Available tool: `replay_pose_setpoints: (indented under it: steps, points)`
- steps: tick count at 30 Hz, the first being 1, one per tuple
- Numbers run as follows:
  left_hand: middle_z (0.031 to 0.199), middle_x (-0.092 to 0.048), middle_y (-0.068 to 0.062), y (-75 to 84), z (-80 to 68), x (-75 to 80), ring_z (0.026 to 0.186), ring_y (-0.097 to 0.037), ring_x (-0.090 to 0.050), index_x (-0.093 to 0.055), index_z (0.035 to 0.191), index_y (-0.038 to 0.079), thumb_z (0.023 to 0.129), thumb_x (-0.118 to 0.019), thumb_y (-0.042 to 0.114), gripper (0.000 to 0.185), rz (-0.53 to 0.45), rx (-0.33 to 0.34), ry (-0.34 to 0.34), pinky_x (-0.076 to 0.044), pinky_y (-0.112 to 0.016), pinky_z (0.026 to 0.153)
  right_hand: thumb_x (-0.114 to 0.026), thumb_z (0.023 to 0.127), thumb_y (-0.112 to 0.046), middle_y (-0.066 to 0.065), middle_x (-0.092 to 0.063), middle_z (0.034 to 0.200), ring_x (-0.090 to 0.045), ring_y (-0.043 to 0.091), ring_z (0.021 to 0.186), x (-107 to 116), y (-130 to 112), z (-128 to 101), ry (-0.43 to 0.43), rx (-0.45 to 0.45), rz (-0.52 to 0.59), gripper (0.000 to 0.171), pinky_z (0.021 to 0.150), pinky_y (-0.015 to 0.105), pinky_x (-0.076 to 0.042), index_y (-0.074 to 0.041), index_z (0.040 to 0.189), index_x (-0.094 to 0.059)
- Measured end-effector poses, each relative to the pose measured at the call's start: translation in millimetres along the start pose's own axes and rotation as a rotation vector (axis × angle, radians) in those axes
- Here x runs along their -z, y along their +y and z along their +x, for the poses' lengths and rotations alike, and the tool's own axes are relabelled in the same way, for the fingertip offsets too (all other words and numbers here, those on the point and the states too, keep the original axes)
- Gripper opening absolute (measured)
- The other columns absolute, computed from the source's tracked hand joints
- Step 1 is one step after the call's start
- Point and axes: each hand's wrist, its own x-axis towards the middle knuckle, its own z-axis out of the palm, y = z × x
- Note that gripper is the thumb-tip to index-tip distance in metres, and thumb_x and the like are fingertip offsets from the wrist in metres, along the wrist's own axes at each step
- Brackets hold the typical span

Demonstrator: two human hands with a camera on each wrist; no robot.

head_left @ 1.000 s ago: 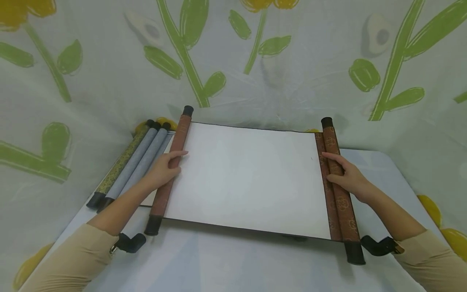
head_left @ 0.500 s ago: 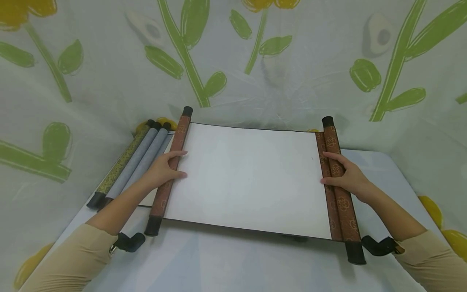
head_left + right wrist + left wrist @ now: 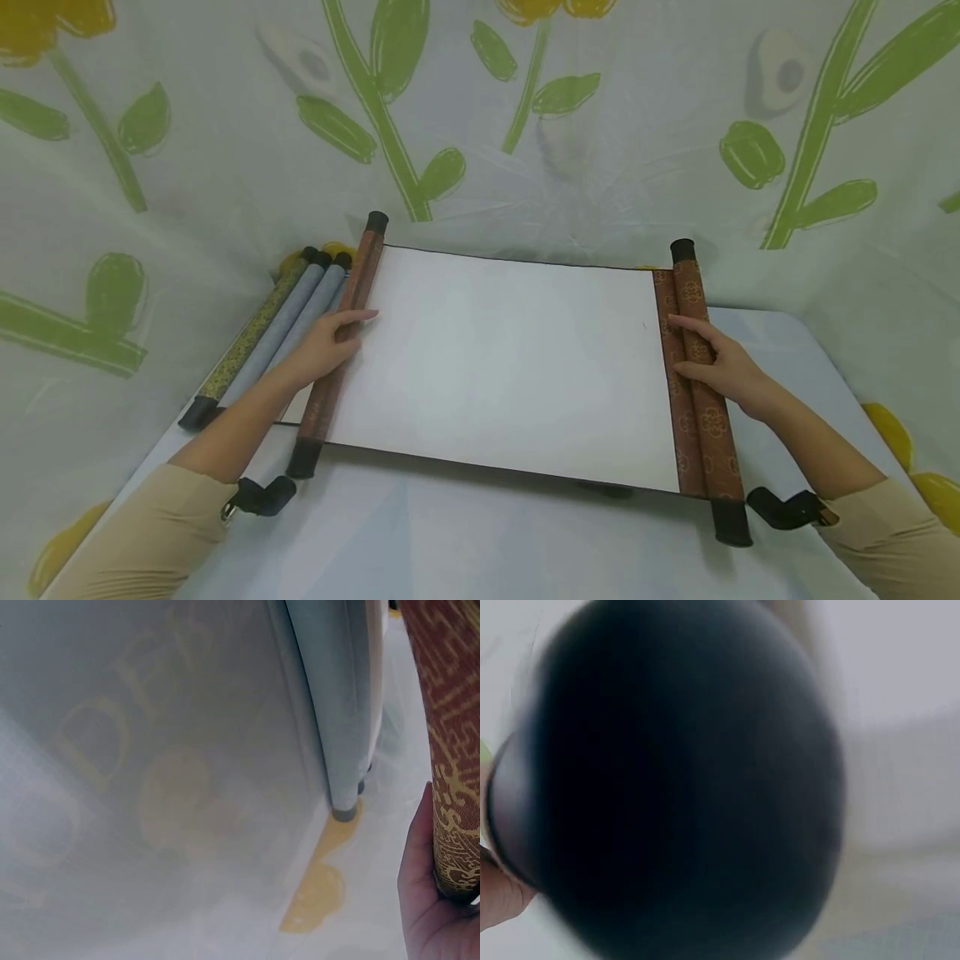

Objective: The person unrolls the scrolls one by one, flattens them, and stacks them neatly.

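Note:
A scroll lies partly unrolled in the head view, its white paper (image 3: pixel 502 367) stretched between two reddish-brown patterned rollers with black end knobs. My left hand (image 3: pixel 326 346) grips the left roller (image 3: pixel 324 400), with fingertips and thumb over its inner side. My right hand (image 3: pixel 723 362) holds the right roller (image 3: pixel 714 425), where a patterned border strip (image 3: pixel 684 425) runs beside it. In the left wrist view a blurred black knob (image 3: pixel 690 787) covers most of the frame, hiding much of the hand. The right wrist view has the gold-patterned roller (image 3: pixel 457 750) against my palm (image 3: pixel 431 907).
Behind my left forearm, a yellow-green patterned roll (image 3: pixel 255 333) and blue-grey rolls (image 3: pixel 281 321) lie side by side on the pale table (image 3: pixel 487 533). The left roller overlaps their right side. A wall covering printed with plants (image 3: pixel 615 183) stands directly behind.
The left roller has shifted left and the right roller slightly right, so the white paper between them is a little wider. Both thumbs reached further inward half a second ago.

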Motion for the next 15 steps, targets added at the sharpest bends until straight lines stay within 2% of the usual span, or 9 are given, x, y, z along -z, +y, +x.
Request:
replay_pose_setpoints:
  steps: [1, 2, 3, 4, 5, 7, 9, 11, 15]
  points:
    - [0.139, -0.041, -0.025, -0.6, 0.3, 0.4, 0.094, -0.032, -0.044, -0.048, 0.136, 0.002, 0.087, -0.042, -0.005, 0.05, 0.005, 0.0, 0.002, -0.041, -0.03, 0.066, -0.061, 0.091, -0.009, 0.026, -0.009, 0.154, 0.0, 0.051, 0.139, 0.4, -0.2, 0.1, 0.0, 0.001, 0.001, 0.072, 0.099, 0.075, -0.009, -0.01, 0.15, -0.02]
    - [0.139, -0.041, -0.026, -0.9, 0.2, 0.8, 0.094, -0.031, -0.045, -0.048, 0.136, 0.001, 0.087, -0.043, -0.005, 0.05, 0.004, -0.003, 0.003, -0.041, -0.03, 0.063, -0.06, 0.091, -0.009, 0.026, -0.009, 0.154, 0.0, 0.05, 0.139, 0.7, -0.3, 0.2, 0.0, 0.002, 0.003, 0.072, 0.099, 0.075, -0.009, -0.011, 0.15, -0.02]
    - [0.139, -0.041, -0.026, -0.9, -0.1, 1.5, 0.097, -0.033, -0.047, -0.048, 0.136, 0.001, 0.088, -0.045, -0.003, 0.048, 0.005, 0.0, 0.002, -0.044, -0.031, 0.065, -0.06, 0.091, -0.009, 0.026, -0.009, 0.154, 0.0, 0.05, 0.139, 1.0, -0.5, 0.3, -0.001, 0.007, 0.008, 0.072, 0.099, 0.075, -0.008, -0.011, 0.15, -0.02]
    - [0.14, -0.04, -0.026, -0.8, -0.3, 2.2, 0.1, -0.036, -0.048, -0.047, 0.137, 0.002, 0.09, -0.049, 0.0, 0.047, 0.002, 0.01, -0.002, -0.047, -0.035, 0.069, -0.06, 0.091, -0.009, 0.026, -0.009, 0.154, 0.001, 0.05, 0.139, 1.2, -0.6, 0.5, -0.002, 0.01, 0.01, 0.072, 0.099, 0.075, -0.008, -0.011, 0.151, -0.02]
    - [0.142, -0.039, -0.026, -0.7, -0.5, 2.9, 0.107, -0.04, -0.048, -0.047, 0.138, 0.003, 0.09, -0.053, 0.003, 0.048, 0.001, 0.025, -0.006, -0.048, -0.041, 0.079, -0.06, 0.091, -0.009, 0.026, -0.008, 0.154, 0.001, 0.05, 0.139, 1.4, -0.5, 0.7, -0.002, 0.011, 0.012, 0.071, 0.099, 0.075, -0.008, -0.011, 0.151, -0.02]
    - [0.146, -0.033, -0.026, 0.3, -1.3, 4.8, 0.129, -0.044, -0.035, -0.046, 0.139, 0.005, 0.089, -0.064, 0.012, 0.054, 0.012, 0.06, -0.01, -0.038, -0.055, 0.097, -0.059, 0.092, -0.01, 0.026, -0.008, 0.155, 0.002, 0.05, 0.139, 1.9, 0.0, 1.3, -0.003, 0.011, 0.014, 0.071, 0.099, 0.075, -0.007, -0.012, 0.151, -0.02]
    - [0.149, -0.029, -0.025, 1.2, -1.7, 6.6, 0.138, -0.045, -0.02, -0.045, 0.14, 0.008, 0.083, -0.072, 0.02, 0.064, 0.02, 0.098, -0.014, -0.023, -0.063, 0.105, -0.059, 0.092, -0.011, 0.026, -0.007, 0.155, 0.003, 0.05, 0.139, 2.4, 0.5, 1.8, -0.003, 0.01, 0.013, 0.07, 0.099, 0.075, -0.006, -0.012, 0.151, -0.02]
    - [0.15, -0.028, -0.024, 1.5, -1.2, 8.0, 0.139, -0.045, -0.019, -0.045, 0.14, 0.009, 0.079, -0.077, 0.021, 0.07, 0.026, 0.114, -0.016, -0.022, -0.063, 0.106, -0.058, 0.093, -0.011, 0.026, -0.007, 0.155, 0.003, 0.05, 0.139, 2.9, 0.7, 2.1, -0.002, 0.015, 0.01, 0.07, 0.099, 0.075, -0.005, -0.011, 0.151, -0.02]
    - [0.148, -0.03, -0.025, -0.5, 0.9, 10.4, 0.137, -0.046, -0.021, -0.045, 0.14, 0.008, 0.077, -0.077, 0.015, 0.071, 0.077, 0.094, -0.013, -0.022, -0.064, 0.105, -0.059, 0.093, -0.012, 0.026, -0.008, 0.154, 0.003, 0.05, 0.139, 4.2, 0.2, 2.1, 0.004, 0.02, -0.006, 0.07, 0.098, 0.076, -0.005, -0.011, 0.15, -0.02]
